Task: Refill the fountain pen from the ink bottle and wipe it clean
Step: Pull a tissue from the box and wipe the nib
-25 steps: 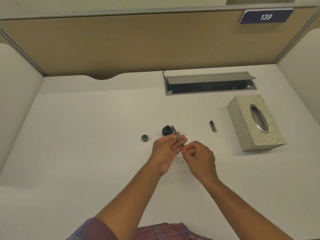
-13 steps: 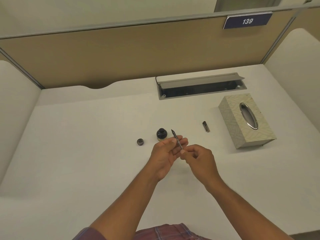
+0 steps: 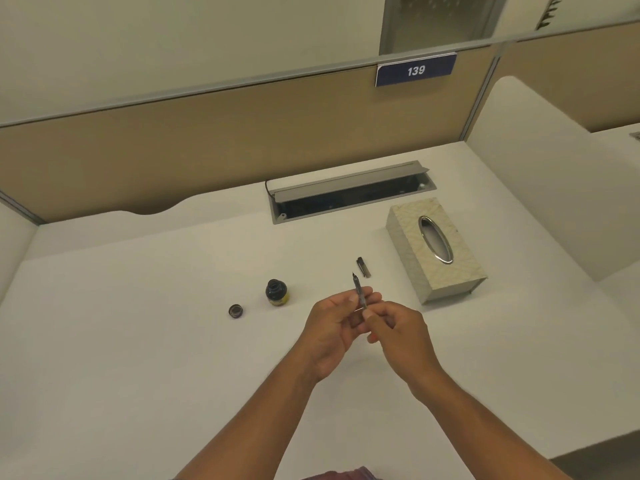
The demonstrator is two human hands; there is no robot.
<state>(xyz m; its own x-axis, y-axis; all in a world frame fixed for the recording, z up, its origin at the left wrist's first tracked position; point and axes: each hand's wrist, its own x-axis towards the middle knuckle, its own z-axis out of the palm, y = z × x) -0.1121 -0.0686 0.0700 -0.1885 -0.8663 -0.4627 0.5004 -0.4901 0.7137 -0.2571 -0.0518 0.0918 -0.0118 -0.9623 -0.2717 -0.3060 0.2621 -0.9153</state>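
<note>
Pen [image 3: 357,292] up and away from the bottle [image 3: 276,292] now — a second ago its nib sat right at the bottle's mouth, and it has since drifted right, nib pointing up and off toward the far side of the table [image 3: 138,341]. The left hand [image 3: 334,327] has its grip pinched round the middle of the barrel, thumb and fingers closed on it. The right hand [image 3: 398,332] is closed on the pen's rear end, fingertips bunched there; whether it is twisting a converter or just steadying, I can't tell from here. The red bit seen at the tail a moment back is now hidden under those fingers.

The bottle stands open on the table, left of the hands and well apart from the nib. Its lid [image 3: 236,311] lies further left. The pen cap [image 3: 363,267] rests beyond the hands, near the tissue box [image 3: 408,244].

My read: the draw from the bottle is finished or paused, and the hands are working the back end of the pen. No tissue is out yet, so the wipe is not yet begun, and the box is within easy reach on the right.
</note>
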